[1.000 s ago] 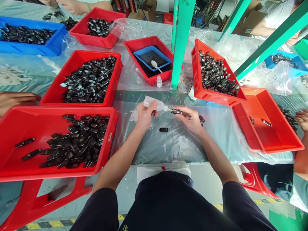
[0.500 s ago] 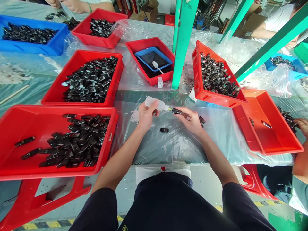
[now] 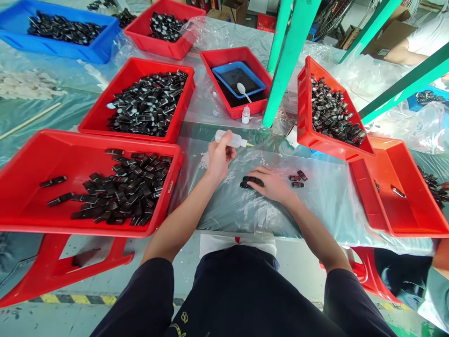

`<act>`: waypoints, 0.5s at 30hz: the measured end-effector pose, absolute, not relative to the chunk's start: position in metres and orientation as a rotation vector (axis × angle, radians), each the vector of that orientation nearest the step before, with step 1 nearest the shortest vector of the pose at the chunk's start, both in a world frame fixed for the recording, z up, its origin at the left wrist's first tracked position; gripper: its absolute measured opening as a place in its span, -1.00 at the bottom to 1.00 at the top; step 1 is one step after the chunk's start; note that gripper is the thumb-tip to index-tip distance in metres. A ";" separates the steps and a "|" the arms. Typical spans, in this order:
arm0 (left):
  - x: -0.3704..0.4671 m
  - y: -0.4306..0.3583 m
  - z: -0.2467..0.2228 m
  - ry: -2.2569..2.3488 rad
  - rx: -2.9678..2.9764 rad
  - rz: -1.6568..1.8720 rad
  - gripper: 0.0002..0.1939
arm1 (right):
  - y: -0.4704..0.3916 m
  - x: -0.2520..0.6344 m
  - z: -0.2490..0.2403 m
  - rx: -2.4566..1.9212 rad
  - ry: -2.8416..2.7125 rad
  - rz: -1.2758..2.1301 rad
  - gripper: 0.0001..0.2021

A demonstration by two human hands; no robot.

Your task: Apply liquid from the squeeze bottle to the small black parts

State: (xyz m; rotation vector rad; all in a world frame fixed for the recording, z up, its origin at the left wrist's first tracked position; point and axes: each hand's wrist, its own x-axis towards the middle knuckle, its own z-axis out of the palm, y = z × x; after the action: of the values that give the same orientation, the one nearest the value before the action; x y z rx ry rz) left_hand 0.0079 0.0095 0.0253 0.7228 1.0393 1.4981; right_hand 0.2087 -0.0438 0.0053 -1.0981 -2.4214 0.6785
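My left hand (image 3: 220, 157) is wrapped round a translucent white squeeze bottle (image 3: 235, 139), tilted with its thin yellowish nozzle pointing right. Lower on the plastic-covered table, my right hand (image 3: 268, 183) has its fingers on a small black car-shaped piece (image 3: 254, 179). Right beside it lies a second black piece (image 3: 244, 185), partly hidden by the first and by the fingers. To the right of this hand rest several similar small pieces (image 3: 298, 184), dark with reddish parts. Small white granules (image 3: 204, 160) are scattered near my left hand.
A red bin (image 3: 175, 161) of black pieces is at my left, another red bin (image 3: 187, 100) behind it. Ahead, a red bin (image 3: 206, 61) holds a blue tray (image 3: 218, 70) and spoon (image 3: 242, 90), near a green post (image 3: 271, 105). Red bins (image 3: 365, 150) stand at right.
My right hand has come down from the bottle's nozzle to the table with the black piece, beside the one lying there. The bottle stays in my left hand; the view has shifted.
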 end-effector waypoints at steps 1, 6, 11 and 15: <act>0.008 0.009 0.026 1.034 0.723 1.498 -0.45 | -0.044 0.207 0.005 -1.093 -2.461 0.662 -0.76; 0.005 0.009 0.025 0.993 0.729 1.497 -0.47 | -0.033 0.235 0.025 -1.247 -2.376 0.692 -0.77; 0.004 0.010 0.025 0.978 0.726 1.487 -0.47 | -0.022 0.306 0.052 -1.656 -2.088 0.968 -0.70; 0.004 0.009 0.027 0.965 0.722 1.456 -0.44 | -0.019 0.338 0.054 -1.777 -2.026 1.308 -0.55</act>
State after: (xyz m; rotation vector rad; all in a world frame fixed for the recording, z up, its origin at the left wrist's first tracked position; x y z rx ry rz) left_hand 0.0043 0.0094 0.0267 0.7218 0.9650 1.4558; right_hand 0.3376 -0.0194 0.0544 -1.7770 -2.0263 1.3078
